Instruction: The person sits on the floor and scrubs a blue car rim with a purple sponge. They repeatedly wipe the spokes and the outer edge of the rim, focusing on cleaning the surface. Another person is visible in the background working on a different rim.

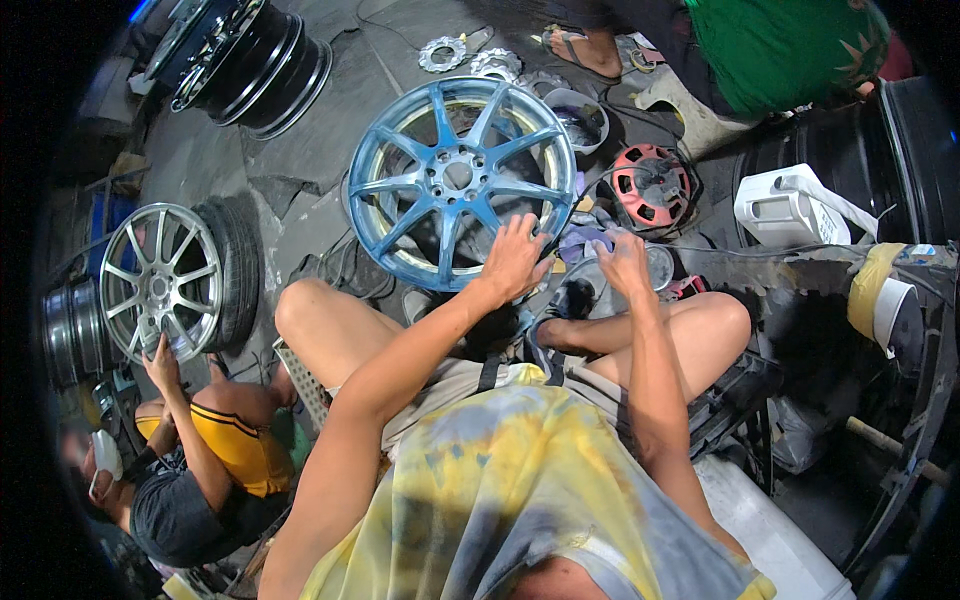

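Though apart, both hands (514,258) (624,263) palm-down.

No words or numbers can be read. On the right, small dark print (832,222) can be seen on the white jug (780,208), but it is too small to be made out. A pale, spiky mark (862,58) is shown on the green cloth (775,50) at the far right.

On the grey floor (215,165) before me lie toothed metal rings (428,56), a pale tub (569,97) and a red slotted round piece (650,190).
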A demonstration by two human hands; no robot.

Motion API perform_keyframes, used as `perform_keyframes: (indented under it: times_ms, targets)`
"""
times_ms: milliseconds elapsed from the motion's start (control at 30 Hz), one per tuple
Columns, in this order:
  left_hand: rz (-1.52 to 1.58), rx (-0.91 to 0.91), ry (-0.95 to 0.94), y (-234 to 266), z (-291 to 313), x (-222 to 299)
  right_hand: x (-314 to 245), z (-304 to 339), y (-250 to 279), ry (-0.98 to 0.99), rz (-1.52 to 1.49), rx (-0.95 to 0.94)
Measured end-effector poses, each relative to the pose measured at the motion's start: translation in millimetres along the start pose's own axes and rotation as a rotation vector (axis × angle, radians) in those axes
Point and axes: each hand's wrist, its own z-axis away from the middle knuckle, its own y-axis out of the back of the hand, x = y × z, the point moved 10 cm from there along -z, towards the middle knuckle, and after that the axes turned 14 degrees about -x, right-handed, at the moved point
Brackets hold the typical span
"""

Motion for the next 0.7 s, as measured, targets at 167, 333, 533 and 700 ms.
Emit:
perform_keyframes:
  times_ms: [167, 333, 533, 700]
  targets:
    - [-0.221, -0.072, -0.045, 1, 35, -2, 10, -8, -11, 0.110, -0.006, 0.123]
    - [-0.060, -0.238, 0.005, 23, 75, -81, 6, -7, -7, 0.092, -0.028, 0.181]
    - [0.000, -0.210, 0.309, 90, 92, -172, -13, -10, -5, 0.096, -0.029, 0.161]
    - [-0.024, -0.331, 0.640, 120, 134, -252, -52, -9, -23, 0.160, -0.065, 0.005]
